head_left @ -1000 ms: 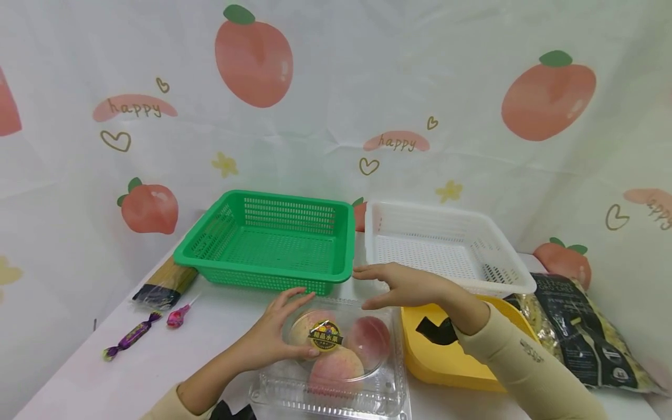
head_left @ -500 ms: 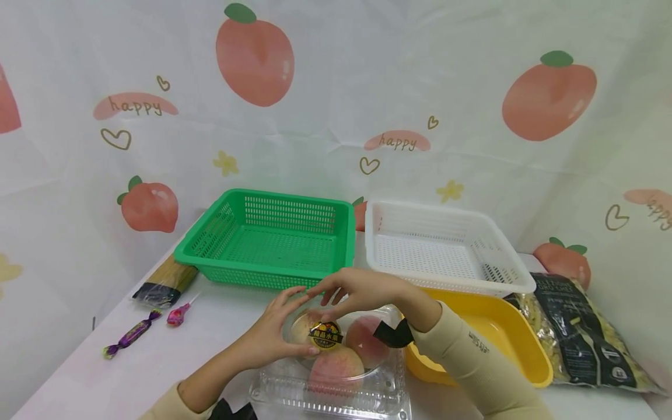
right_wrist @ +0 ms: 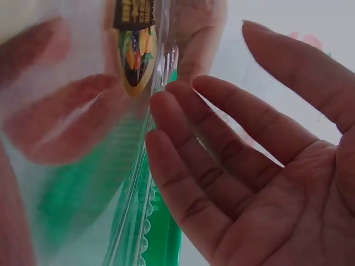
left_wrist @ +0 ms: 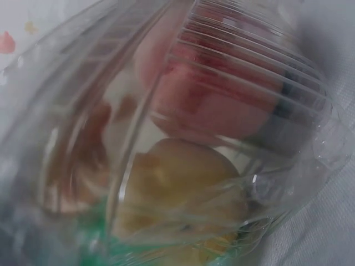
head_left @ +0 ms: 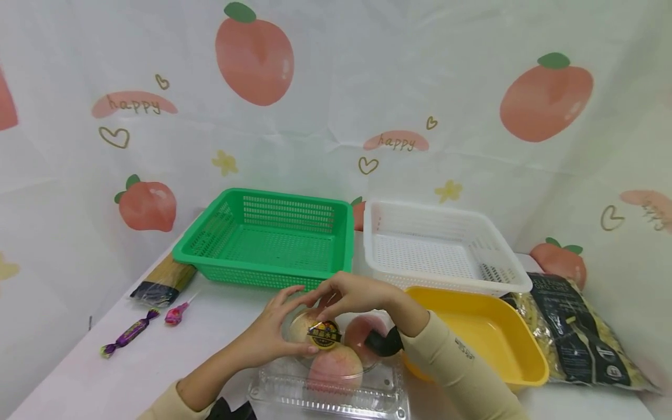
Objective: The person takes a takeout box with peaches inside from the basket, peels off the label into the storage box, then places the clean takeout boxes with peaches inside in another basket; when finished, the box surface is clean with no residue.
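A clear plastic clamshell box [head_left: 325, 402] lies at the near middle of the table in the head view. Inside it are a peach [head_left: 336, 366] in front and others behind, plainly seen through the plastic in the left wrist view. A round black and gold sticker [head_left: 324, 335] is stuck on the lid. My left hand [head_left: 268, 332] rests over the lid's left side, thumb near the sticker, fingers reaching to the back edge. My right hand [head_left: 350, 296] arches over the back; in the right wrist view its fingertips [right_wrist: 158, 141] meet the box's edge, thumb apart.
Behind the box stand a green basket [head_left: 262, 274] and a white basket [head_left: 446, 280]. To the right are a yellow tub [head_left: 488, 332] and a black-printed bag [head_left: 583, 332]. A wrapped candy [head_left: 130, 333], a lollipop [head_left: 175, 314] and a noodle-like packet [head_left: 163, 280] lie left.
My right hand has moved left from above the yellow tub to the back edge of the clamshell box, beside my left fingers. The left hand has stayed put.
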A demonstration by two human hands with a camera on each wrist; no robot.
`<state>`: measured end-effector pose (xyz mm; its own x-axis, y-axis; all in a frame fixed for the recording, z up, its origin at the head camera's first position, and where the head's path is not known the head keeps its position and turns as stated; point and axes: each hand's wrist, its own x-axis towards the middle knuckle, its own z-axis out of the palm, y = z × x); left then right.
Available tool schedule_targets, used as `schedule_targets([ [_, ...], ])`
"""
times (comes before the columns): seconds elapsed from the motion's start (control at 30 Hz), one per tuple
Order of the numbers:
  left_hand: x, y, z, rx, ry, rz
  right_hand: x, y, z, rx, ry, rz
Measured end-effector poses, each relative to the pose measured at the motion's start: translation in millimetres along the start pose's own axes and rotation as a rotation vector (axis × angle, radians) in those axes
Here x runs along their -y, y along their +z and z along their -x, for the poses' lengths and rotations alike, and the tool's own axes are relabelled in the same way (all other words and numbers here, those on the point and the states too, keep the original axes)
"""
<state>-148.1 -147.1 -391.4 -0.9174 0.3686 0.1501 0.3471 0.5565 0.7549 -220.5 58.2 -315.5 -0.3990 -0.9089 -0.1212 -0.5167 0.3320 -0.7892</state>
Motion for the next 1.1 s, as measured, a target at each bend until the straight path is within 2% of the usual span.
schedule_targets([
  [0.23,-0.6,-0.6,0.6,0.002,0.015,0.006,-12.6,1.6,-3.0,-0.011,0.039,0.008],
  [0.33,-0.7,-0.6,0.4,0.009,0.015,0.005,-15.3,2.1,-3.6,-0.001,0.028,0.026],
  [0.5,-1.1,-1.1,0.2,0.007,0.015,0.005,-15.6,2.9,-4.7,0.008,0.004,0.025],
  [0.87,0.0,-0.3,0.3,0.005,0.022,0.006,-13.4,6.7,-7.2,-0.006,0.070,0.074],
  [1.1,0.9,-0.4,0.0,0.004,0.022,0.001,-11.6,6.3,-6.9,-0.001,0.045,0.114],
])
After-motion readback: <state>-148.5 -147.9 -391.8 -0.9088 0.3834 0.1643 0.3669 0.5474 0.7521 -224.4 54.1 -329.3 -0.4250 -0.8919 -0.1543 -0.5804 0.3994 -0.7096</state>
